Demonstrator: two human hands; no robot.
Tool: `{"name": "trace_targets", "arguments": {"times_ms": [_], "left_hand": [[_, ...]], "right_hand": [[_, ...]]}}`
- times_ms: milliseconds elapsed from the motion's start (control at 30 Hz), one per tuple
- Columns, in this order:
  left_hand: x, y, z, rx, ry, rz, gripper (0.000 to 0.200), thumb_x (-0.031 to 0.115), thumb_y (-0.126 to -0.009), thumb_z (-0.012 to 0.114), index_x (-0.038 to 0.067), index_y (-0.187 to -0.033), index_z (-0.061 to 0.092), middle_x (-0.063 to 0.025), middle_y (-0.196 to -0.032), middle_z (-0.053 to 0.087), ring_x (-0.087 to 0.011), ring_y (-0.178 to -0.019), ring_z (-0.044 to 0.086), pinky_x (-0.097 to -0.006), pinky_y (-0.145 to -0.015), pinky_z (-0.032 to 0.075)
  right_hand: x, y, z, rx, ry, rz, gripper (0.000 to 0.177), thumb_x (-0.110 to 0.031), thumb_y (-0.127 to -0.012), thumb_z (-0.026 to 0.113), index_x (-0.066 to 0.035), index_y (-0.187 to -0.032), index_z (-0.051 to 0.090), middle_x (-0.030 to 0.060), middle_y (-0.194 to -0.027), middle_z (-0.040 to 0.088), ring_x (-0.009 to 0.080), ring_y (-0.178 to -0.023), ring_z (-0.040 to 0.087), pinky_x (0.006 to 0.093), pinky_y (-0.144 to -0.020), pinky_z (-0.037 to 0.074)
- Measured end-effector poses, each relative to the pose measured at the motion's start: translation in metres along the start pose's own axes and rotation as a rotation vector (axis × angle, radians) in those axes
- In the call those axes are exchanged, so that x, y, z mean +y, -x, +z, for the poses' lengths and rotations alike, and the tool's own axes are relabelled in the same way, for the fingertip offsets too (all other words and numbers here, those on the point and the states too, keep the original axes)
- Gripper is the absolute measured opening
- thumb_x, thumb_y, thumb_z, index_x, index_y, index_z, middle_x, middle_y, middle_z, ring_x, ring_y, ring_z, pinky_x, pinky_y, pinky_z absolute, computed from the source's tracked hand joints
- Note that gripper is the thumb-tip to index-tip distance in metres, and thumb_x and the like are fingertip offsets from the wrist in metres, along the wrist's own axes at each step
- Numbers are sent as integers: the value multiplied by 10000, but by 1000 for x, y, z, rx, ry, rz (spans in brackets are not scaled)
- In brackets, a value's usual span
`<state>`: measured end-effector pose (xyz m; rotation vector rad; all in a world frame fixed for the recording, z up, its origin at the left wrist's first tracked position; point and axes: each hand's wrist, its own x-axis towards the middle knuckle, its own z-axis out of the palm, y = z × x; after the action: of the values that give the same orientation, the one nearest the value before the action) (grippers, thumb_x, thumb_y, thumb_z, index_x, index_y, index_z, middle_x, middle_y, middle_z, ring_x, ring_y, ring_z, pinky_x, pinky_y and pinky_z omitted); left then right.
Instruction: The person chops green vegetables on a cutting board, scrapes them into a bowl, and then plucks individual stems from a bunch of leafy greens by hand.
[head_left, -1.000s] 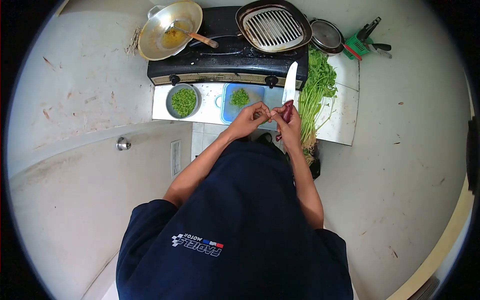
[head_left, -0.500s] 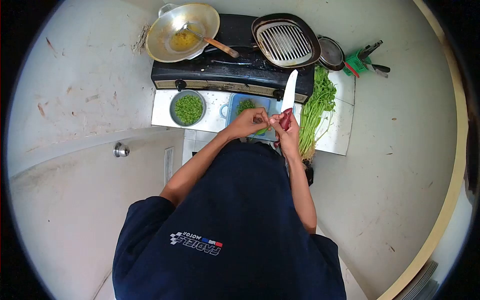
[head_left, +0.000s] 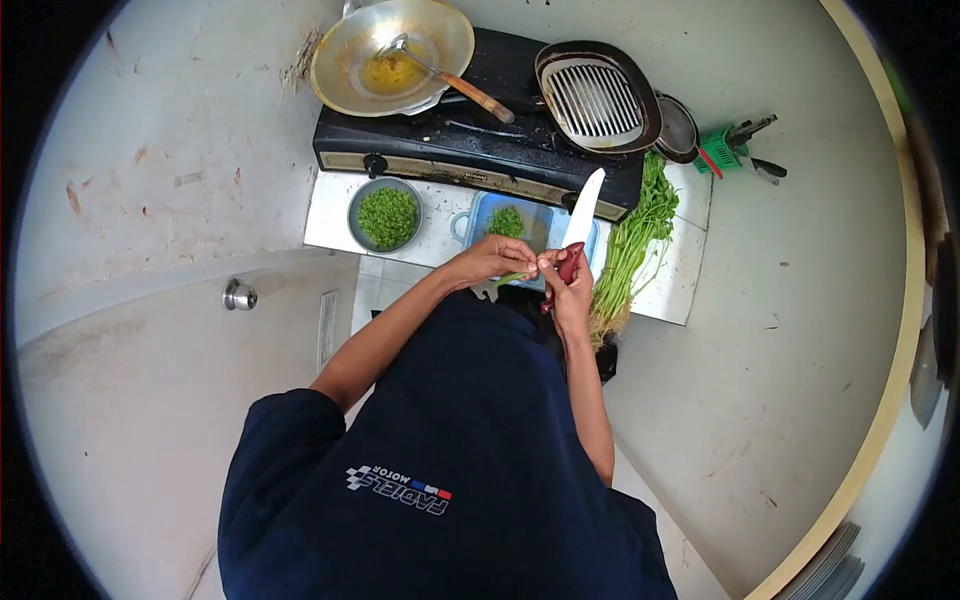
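A slender green stalk is pinched in my left hand, just in front of the blue cutting board. My right hand is closed around the dark red handle of a knife, its white blade pointing up and away over the board. The fingertips of both hands meet or nearly meet. On the board lies a small heap of chopped greens. Left of it stands a grey bowl full of chopped greens. Long leafy stalks with roots lie right of my right hand.
A black stove behind the board carries a wok with a wooden-handled ladle and a grill pan. A small pan and a green basket with knives are at the right. A door knob is at the left.
The view has shifted slightly. My hands have drawn back a little from the board, and the heap of greens shows more fully. Both hands keep their hold.
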<state>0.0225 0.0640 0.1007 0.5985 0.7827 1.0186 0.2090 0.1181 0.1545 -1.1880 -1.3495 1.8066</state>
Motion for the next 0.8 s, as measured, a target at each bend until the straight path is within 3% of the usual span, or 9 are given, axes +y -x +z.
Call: {"name": "trace_targets", "arguments": {"times_ms": [167,267,300,400,433,600,633,733,800], "left_hand": [[-24,-1,-14,60,-146,44,111,75,-941,705,12,-1032,708,-30,-957,711,-109,-916,652,-259,-872,504],[-41,3,-37,211,-409,71,112,89,-941,708,15,-1024,708,-35,-946,710,-108,-907,654,-278,-867,515],[-47,6,-42,323,-537,155,95,47,-891,707,6,-976,709,-104,-881,735,-168,-832,708,-303,-796,558],[-61,14,-60,533,-922,145,138,43,-861,705,14,-996,701,-132,-941,725,-234,-895,711,-364,-829,556],[-69,14,-66,585,-910,160,153,37,-828,695,15,-979,699,-153,-917,710,-296,-892,710,-402,-812,560],[-90,13,-81,647,-1208,213,78,83,-851,683,44,-918,689,-123,-888,687,-322,-862,688,-442,-778,534],[-90,12,-79,652,-1257,198,68,97,-857,679,53,-908,687,-118,-887,682,-326,-864,680,-456,-778,520],[-90,11,-70,712,-1427,223,63,131,-872,666,75,-898,674,-102,-892,671,-319,-887,655,-482,-795,461],[-89,11,-66,714,-1446,191,100,156,-888,638,71,-925,675,-105,-904,673,-306,-928,644,-489,-828,421]], "right_hand": [[3,6,-6,10,154,47,210,-130,-962,703,-77,-1039,515,31,-1056,689,75,-751,624,209,-566,460],[31,-1,-14,21,213,-150,196,-186,-996,666,-38,-1025,540,69,-987,719,130,-733,644,288,-643,511],[38,-1,-18,5,334,-115,203,-207,-1012,641,-30,-1020,543,70,-962,721,132,-720,630,293,-657,508],[60,-2,-27,-74,593,-20,267,-269,-1051,576,-6,-1009,555,78,-877,721,139,-692,604,308,-684,502],[69,-1,-28,-116,610,6,293,-288,-1058,561,0,-1007,560,86,-844,716,142,-690,606,313,-683,504],[108,0,-34,-267,813,72,345,-332,-1061,539,8,-1010,569,126,-722,689,215,-615,653,363,-614,504],[111,2,-31,-265,802,21,341,-333,-1050,542,7,-1016,550,184,-709,680,356,-641,686,449,-609,510],[113,2,-27,-334,1046,26,413,-407,-1036,506,-17,-1163,550,245,-840,706,463,-819,686,562,-732,507],[120,3,-24,-322,1076,27,408,-371,-1036,498,-14,-1231,520,291,-865,695,502,-829,673,603,-733,510]]}}
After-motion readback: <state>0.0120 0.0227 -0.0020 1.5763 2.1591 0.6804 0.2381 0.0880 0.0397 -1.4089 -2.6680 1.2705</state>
